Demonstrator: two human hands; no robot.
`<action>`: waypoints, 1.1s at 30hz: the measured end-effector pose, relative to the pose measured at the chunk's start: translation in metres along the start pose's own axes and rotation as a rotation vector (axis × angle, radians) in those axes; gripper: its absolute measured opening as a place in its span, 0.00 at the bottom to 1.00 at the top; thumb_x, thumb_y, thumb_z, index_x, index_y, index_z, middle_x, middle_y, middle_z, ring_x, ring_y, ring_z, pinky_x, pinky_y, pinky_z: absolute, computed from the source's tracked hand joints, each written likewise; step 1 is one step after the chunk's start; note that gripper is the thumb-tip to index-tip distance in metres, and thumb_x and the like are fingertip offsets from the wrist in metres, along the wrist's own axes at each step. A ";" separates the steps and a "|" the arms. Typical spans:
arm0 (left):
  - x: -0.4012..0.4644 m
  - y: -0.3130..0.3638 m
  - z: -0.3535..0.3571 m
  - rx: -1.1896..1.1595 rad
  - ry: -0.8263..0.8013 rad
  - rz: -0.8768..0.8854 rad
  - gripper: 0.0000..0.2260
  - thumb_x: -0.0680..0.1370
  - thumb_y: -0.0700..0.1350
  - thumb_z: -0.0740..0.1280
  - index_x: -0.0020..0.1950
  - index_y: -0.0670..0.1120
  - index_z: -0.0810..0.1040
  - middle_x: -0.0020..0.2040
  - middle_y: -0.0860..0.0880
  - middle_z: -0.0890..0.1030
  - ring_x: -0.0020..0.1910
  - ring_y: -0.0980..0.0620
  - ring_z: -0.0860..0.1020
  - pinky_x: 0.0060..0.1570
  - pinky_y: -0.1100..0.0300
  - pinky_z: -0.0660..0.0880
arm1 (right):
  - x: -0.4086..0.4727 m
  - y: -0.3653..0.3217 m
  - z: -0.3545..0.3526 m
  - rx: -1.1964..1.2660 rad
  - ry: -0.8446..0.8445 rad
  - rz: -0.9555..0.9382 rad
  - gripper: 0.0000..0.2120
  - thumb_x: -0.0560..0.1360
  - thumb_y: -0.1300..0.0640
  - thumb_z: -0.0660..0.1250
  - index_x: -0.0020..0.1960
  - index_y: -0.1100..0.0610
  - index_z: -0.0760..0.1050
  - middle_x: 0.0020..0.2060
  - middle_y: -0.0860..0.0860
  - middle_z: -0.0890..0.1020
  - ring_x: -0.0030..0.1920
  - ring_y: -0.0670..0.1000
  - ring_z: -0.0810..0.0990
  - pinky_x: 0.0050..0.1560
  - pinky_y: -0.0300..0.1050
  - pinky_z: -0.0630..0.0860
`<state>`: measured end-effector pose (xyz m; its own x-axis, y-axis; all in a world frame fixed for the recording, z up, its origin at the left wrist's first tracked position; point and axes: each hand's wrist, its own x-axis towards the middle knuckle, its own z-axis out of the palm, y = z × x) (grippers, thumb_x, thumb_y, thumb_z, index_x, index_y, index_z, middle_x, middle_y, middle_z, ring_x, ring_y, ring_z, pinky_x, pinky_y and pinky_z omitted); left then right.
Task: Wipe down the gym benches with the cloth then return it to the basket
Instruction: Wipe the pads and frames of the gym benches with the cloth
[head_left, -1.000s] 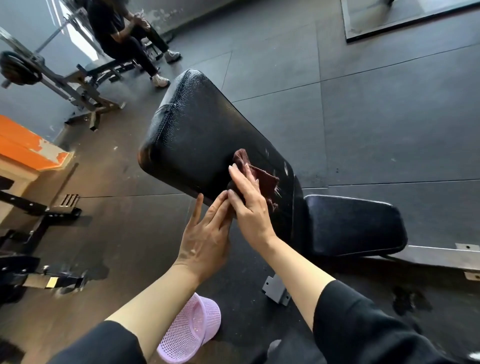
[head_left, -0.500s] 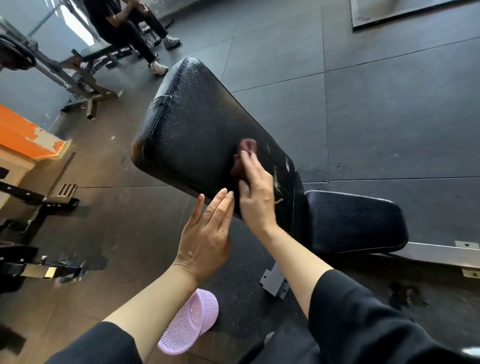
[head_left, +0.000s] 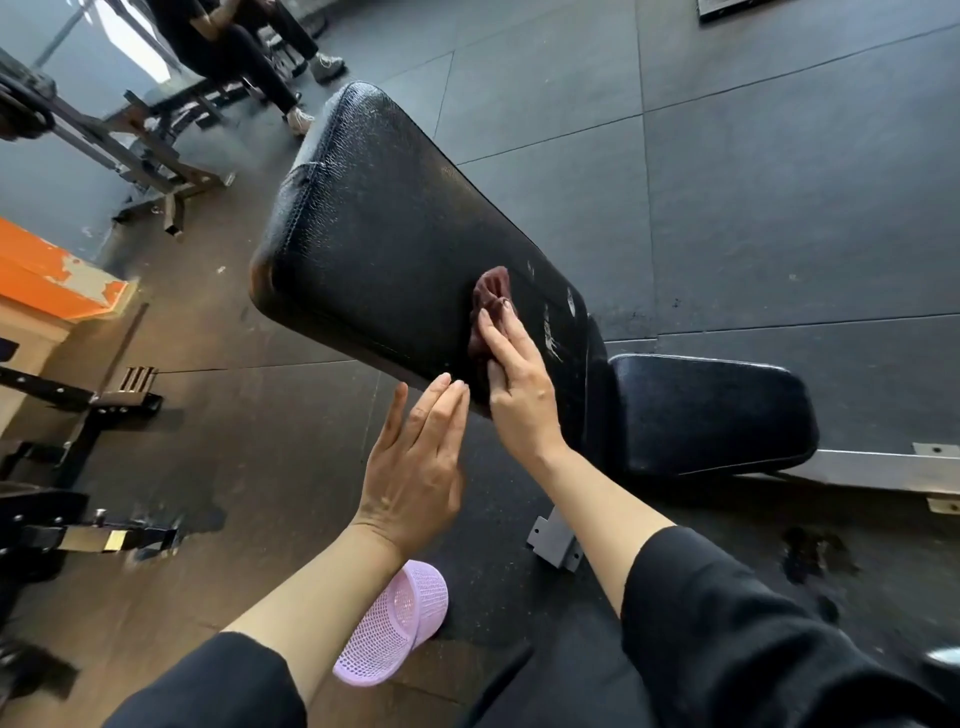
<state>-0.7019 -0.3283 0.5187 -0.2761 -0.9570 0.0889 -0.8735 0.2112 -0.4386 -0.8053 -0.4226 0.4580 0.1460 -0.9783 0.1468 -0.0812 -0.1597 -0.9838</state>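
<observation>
While right hand (head_left: 519, 395) presses cloth (head_left: 491, 299), basket (head_left: 395, 631) below.

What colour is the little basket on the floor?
Light purple, a lilac mesh basket, seen in the head view, the only one.

- The floor (head_left: 779, 197) is covered in dark grey rubber tiles with thin seams between them.
- A darker wet-looking patch (head_left: 810, 556) stains the floor at lower right.
- A metal weight rack (head_left: 150, 156) stands at upper left, against a grey wall (head_left: 47, 192).
- A person in black (head_left: 239, 47) sits just behind it.
- An orange ledge (head_left: 47, 275) with chipped paint sits at the left edge.
- Bright light enters through a window (head_left: 130, 36) at top left.
</observation>
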 end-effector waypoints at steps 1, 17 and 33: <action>-0.001 0.000 -0.001 0.002 -0.016 0.003 0.31 0.69 0.41 0.68 0.72 0.36 0.67 0.70 0.40 0.71 0.73 0.43 0.66 0.76 0.46 0.46 | -0.001 0.016 -0.006 -0.023 0.026 0.098 0.24 0.78 0.67 0.58 0.72 0.54 0.69 0.75 0.52 0.64 0.76 0.50 0.59 0.74 0.36 0.53; -0.002 0.019 0.005 0.009 -0.130 0.028 0.36 0.65 0.40 0.69 0.73 0.34 0.65 0.73 0.39 0.68 0.75 0.43 0.63 0.75 0.45 0.50 | -0.026 0.034 -0.013 -0.103 0.030 0.274 0.26 0.77 0.70 0.57 0.73 0.58 0.67 0.76 0.53 0.63 0.76 0.53 0.59 0.75 0.41 0.53; 0.017 0.038 0.011 -0.015 -0.176 0.029 0.30 0.69 0.40 0.62 0.71 0.34 0.68 0.70 0.39 0.71 0.73 0.43 0.65 0.74 0.42 0.52 | -0.020 0.035 -0.021 0.020 -0.116 0.110 0.26 0.77 0.70 0.58 0.74 0.58 0.66 0.76 0.53 0.60 0.76 0.49 0.55 0.76 0.40 0.50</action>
<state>-0.7355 -0.3388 0.4940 -0.2282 -0.9701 -0.0824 -0.8722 0.2413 -0.4255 -0.8315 -0.4116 0.4229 0.2503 -0.9678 0.0261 -0.0840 -0.0486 -0.9953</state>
